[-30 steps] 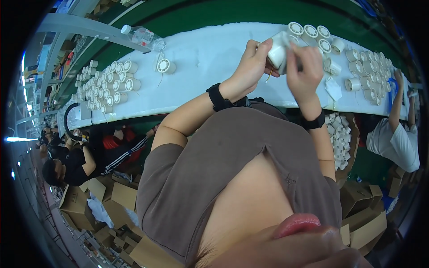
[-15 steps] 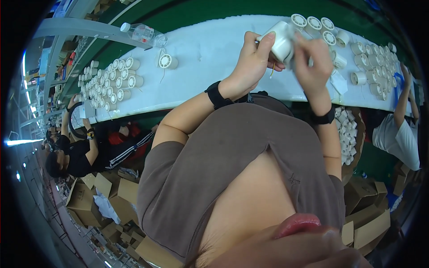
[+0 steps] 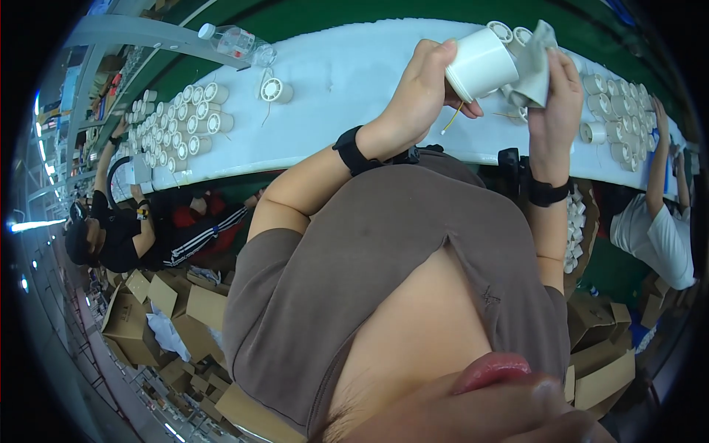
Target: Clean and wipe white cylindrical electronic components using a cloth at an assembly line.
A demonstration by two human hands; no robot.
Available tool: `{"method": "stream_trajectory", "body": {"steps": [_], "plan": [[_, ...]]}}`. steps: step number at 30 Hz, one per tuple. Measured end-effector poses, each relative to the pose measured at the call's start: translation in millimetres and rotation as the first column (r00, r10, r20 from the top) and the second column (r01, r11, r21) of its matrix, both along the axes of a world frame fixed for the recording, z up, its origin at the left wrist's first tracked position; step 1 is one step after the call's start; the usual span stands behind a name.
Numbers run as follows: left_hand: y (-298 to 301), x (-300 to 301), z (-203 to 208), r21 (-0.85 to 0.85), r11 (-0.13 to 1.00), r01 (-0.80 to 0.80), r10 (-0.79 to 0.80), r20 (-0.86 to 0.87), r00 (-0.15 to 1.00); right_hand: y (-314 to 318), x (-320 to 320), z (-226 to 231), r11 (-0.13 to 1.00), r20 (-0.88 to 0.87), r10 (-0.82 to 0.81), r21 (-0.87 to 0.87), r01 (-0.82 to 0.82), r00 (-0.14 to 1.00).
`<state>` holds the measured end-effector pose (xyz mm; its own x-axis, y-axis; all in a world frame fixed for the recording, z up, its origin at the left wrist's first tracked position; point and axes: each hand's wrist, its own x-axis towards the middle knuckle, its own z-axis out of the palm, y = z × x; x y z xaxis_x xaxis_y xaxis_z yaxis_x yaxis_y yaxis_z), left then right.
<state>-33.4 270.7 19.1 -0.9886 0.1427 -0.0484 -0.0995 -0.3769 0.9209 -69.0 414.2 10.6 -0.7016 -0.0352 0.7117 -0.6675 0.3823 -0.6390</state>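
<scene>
A white plastic cylindrical housing is gripped in my left hand, tilted above the table, with a thin yellow wire and small plug hanging from its lower end. My right hand pinches a pale grey cloth just to the right of the housing. The cloth's edge is close to the housing; whether they touch I cannot tell. Behind the cloth, white housings like the held one stand on the table and are partly hidden.
On the white-covered table one housing stands alone near a clear plastic bottle. Groups of housings stand at left and right. Co-workers sit at both sides. Open cardboard boxes lie behind me, and a box of white parts is below the table edge.
My right hand has drawn the cloth off the housing's side, moving right. The housing has turned in my left hand, showing more of its smooth wall.
</scene>
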Motion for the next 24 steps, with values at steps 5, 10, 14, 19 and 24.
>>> {"method": "stream_trajectory", "body": {"steps": [5, 10, 14, 19, 24], "plan": [[-3.3, -3.6, -5.7, -0.064, 0.996, 0.063, -0.060, 0.042, 0.997, -1.4, 20.0, 12.7, 0.995, -0.023, 0.088, 0.043, -0.087, 0.996], [2.0, -5.3, -12.6, -0.187, 0.979, -0.076, 0.061, -0.086, 0.994, -12.1, 26.7, 24.9, 0.967, -0.132, 0.058, 0.253, -0.023, 0.990], [-1.3, -3.3, -12.2, -0.344, 0.932, -0.113, 0.058, -0.167, 0.984, -16.4, 10.7, 14.2, 0.903, -0.193, 0.017, 0.424, 0.068, 0.981], [0.5, -3.0, -20.7, -0.135, 0.987, -0.085, 0.093, 0.054, 0.994, -24.1, 11.3, 1.9, 0.955, -0.156, 0.060, 0.296, -0.011, 0.986], [-4.0, -6.4, -23.5, -0.004, 0.999, -0.052, 0.052, 0.047, 0.998, -34.4, 16.9, -4.9, 0.955, -0.363, 0.004, 0.279, 0.104, 0.932]]}}
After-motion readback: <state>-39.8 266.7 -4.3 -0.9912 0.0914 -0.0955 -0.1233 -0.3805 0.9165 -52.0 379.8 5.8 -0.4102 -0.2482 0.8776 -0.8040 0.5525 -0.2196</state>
